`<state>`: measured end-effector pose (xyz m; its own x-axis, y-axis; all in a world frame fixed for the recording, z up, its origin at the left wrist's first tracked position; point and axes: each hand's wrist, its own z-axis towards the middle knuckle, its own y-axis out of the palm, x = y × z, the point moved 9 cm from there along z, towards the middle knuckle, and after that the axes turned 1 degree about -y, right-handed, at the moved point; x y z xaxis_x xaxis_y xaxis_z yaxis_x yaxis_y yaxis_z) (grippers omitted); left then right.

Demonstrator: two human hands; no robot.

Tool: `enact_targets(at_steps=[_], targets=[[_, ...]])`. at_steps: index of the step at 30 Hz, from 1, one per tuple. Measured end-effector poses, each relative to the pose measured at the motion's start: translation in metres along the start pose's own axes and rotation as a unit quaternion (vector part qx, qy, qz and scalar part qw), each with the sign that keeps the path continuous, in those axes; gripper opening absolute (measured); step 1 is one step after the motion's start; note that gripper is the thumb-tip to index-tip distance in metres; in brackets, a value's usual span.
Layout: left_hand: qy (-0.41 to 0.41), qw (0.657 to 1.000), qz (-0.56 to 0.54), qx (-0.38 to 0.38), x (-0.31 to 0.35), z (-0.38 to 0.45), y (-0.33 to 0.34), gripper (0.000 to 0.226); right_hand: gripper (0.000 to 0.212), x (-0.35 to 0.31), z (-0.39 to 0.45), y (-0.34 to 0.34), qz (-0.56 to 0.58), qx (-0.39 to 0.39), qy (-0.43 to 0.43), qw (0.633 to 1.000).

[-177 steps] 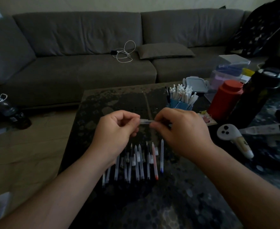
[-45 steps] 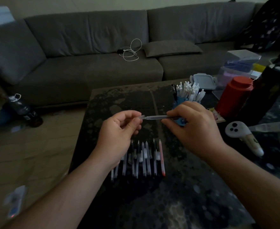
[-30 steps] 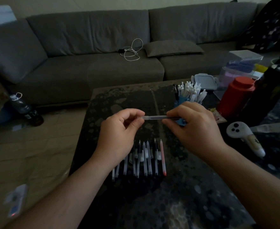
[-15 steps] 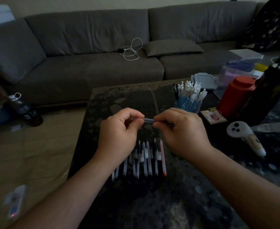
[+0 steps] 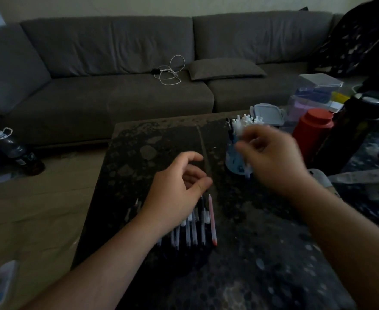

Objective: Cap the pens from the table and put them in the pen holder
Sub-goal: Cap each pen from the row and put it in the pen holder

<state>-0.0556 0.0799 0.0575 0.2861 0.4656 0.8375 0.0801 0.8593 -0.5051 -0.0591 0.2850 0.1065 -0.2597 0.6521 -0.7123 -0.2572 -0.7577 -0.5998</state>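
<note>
Several uncapped pens [image 5: 193, 231] lie side by side on the dark table [image 5: 240, 265], a red pen [image 5: 212, 220] at the right end of the row. My left hand [image 5: 175, 186] hovers over the row's far end with loosely curled fingers and holds nothing. My right hand [image 5: 273, 159], blurred by motion, is next to the blue pen holder [image 5: 232, 159], which is full of white-capped pens [image 5: 246, 120]. It grips a capped pen [image 5: 247, 172] roughly upright, whose lower end pokes out below the fingers in front of the holder.
A red canister [image 5: 311, 130], a dark bottle [image 5: 358, 130] and clear plastic boxes [image 5: 316, 92] crowd the table's right side. A white controller [image 5: 320, 175] lies behind my right wrist. A grey sofa [image 5: 116, 97] stands beyond the table, and a bottle [image 5: 16, 151] on the floor at left.
The hands, which were pressing a cap onto a pen between them, have parted. My right hand carried the pen to the holder; my left hand let go and dropped toward the row.
</note>
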Motion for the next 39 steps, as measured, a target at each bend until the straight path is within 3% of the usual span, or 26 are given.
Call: enact_targets(at_steps=[3, 6, 8, 12, 16, 21, 24, 27, 30, 32, 34, 36, 39], targets=[[-0.003, 0.998, 0.060, -0.033, -0.008, -0.003, 0.021, 0.036, 0.007, 0.035, 0.011, -0.063, 0.057, 0.228, 0.061, 0.970], [-0.003, 0.988, 0.129, -0.088, -0.016, -0.007, 0.041, 0.029, 0.008, 0.052, 0.012, -0.084, 0.032, 0.334, 0.082, 0.939], [-0.002, 0.982, 0.148, -0.114, -0.021, -0.010, 0.051, 0.024, 0.009, 0.058, 0.017, -0.077, 0.010, 0.326, 0.081, 0.942], [0.018, 0.976, 0.168, -0.135, -0.026, -0.018, 0.060, 0.019, 0.010, 0.075, 0.026, -0.034, -0.039, 0.223, 0.088, 0.970], [0.018, 0.972, 0.178, -0.152, -0.038, -0.024, 0.062, 0.018, 0.051, 0.067, 0.034, -0.021, -0.093, 0.191, 0.044, 0.976], [0.020, 0.970, 0.186, -0.156, -0.040, -0.025, 0.064, 0.019, 0.039, 0.068, 0.033, -0.009, -0.159, 0.149, 0.013, 0.976], [0.021, 0.970, 0.185, -0.154, -0.039, -0.023, 0.065, 0.019, 0.029, 0.075, 0.029, -0.004, -0.179, 0.145, -0.022, 0.973], [0.022, 0.971, 0.187, -0.150, -0.040, -0.021, 0.065, 0.022, 0.042, 0.077, 0.024, -0.002, -0.184, 0.122, -0.032, 0.975], [0.024, 0.970, 0.196, -0.141, -0.041, -0.018, 0.063, 0.026, 0.055, 0.064, 0.012, -0.023, -0.146, 0.173, -0.035, 0.973], [0.022, 0.971, 0.201, -0.130, -0.044, -0.014, 0.059, 0.027, 0.050, 0.055, 0.002, -0.036, -0.108, 0.200, -0.027, 0.973], [0.016, 0.970, 0.211, -0.121, -0.048, -0.011, 0.052, 0.029, 0.038, 0.050, -0.004, -0.031, -0.098, 0.157, -0.007, 0.983], [0.011, 0.967, 0.224, -0.117, -0.052, -0.008, 0.045, 0.029, 0.024, 0.057, -0.011, 0.003, -0.105, -0.003, 0.063, 0.993], [-0.009, 0.960, 0.258, -0.111, -0.061, -0.007, 0.037, 0.028, 0.008, 0.068, -0.046, 0.069, -0.132, -0.261, 0.168, 0.941]])
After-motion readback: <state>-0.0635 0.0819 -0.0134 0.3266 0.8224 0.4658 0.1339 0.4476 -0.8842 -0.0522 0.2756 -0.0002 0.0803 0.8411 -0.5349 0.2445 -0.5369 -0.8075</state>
